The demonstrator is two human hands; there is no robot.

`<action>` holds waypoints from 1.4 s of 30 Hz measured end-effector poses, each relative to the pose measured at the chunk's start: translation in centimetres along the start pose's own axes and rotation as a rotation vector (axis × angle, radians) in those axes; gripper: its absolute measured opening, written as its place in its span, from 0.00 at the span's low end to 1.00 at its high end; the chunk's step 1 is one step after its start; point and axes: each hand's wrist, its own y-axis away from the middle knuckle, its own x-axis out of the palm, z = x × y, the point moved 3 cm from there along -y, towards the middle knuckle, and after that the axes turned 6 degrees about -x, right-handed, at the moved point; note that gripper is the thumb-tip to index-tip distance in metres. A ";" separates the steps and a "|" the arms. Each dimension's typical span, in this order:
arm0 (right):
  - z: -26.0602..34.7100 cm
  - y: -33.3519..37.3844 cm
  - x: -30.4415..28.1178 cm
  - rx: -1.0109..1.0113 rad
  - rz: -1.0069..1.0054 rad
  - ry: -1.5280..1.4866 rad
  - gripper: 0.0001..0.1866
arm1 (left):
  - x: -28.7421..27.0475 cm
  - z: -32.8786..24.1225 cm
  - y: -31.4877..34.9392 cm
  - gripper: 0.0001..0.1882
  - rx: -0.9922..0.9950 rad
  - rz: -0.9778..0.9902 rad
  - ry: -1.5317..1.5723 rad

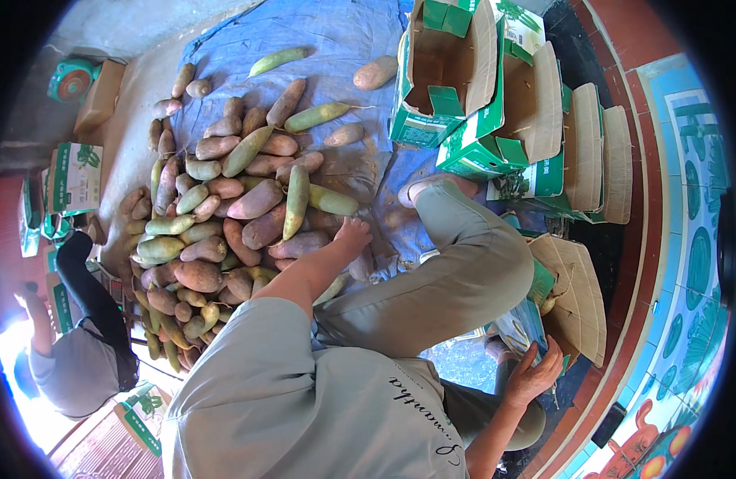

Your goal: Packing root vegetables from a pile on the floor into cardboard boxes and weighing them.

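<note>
A heap of long, stout radishes (256, 199), some green and some dusky red, lies to my left and ahead. My left hand (354, 236) reaches to its right side with bent fingers, close above a dusky red radish (362, 263). Just beyond that hand is the end of a green radish (333, 201). What the fingers hold, if anything, is hidden. At my right knee, my right hand (535, 371) grips the lower edge of blue printed packaging (521, 327). It sits against an open carton (571, 279) with a raised brown flap.
Several open green-and-white cartons (443, 72) stand in a row at the far right. Blue sheeting (336, 32) covers the ground beneath the heap. Another person (80, 359) works at the left, near stacked cartons (74, 177). A tiled step edge (647, 199) bounds the right.
</note>
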 end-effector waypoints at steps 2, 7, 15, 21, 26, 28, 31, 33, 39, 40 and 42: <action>0.0 -0.1 -0.1 -0.005 0.001 0.004 0.14 | 0.3 -0.3 -0.6 0.22 0.001 0.024 -0.118; -0.1 -0.2 0.0 0.003 0.020 -0.007 0.13 | 1.2 0.0 -1.2 0.20 0.000 -0.065 -0.140; -0.3 -0.1 0.2 0.011 0.015 0.027 0.14 | 1.4 1.0 -0.7 0.16 0.044 0.044 -0.061; -0.4 -0.3 0.4 0.016 0.016 0.025 0.15 | 0.0 0.4 2.3 0.22 0.062 0.083 -0.127; -0.4 -0.4 0.3 0.017 0.003 0.001 0.14 | -0.8 4.5 5.9 0.28 -0.177 0.125 0.217; -0.4 -0.5 0.2 0.016 0.008 0.015 0.14 | -3.4 6.7 9.0 0.28 -0.218 0.177 0.254; 0.1 -0.8 0.2 0.005 -0.018 0.029 0.13 | -1.0 11.7 11.1 0.31 -0.279 0.350 0.292; 0.0 -0.7 0.2 0.006 -0.022 0.028 0.13 | -0.6 14.6 12.7 0.31 -0.237 0.373 0.222; -0.2 -0.6 0.3 0.010 -0.021 0.019 0.14 | 1.4 18.7 14.7 0.21 -0.509 0.089 0.079; -0.1 -0.6 0.2 0.007 -0.017 0.017 0.14 | 1.6 18.4 14.5 0.21 -0.500 0.083 0.073; 0.1 -0.6 0.1 0.010 -0.022 0.026 0.14 | 2.1 17.7 14.5 0.27 -0.528 0.008 0.064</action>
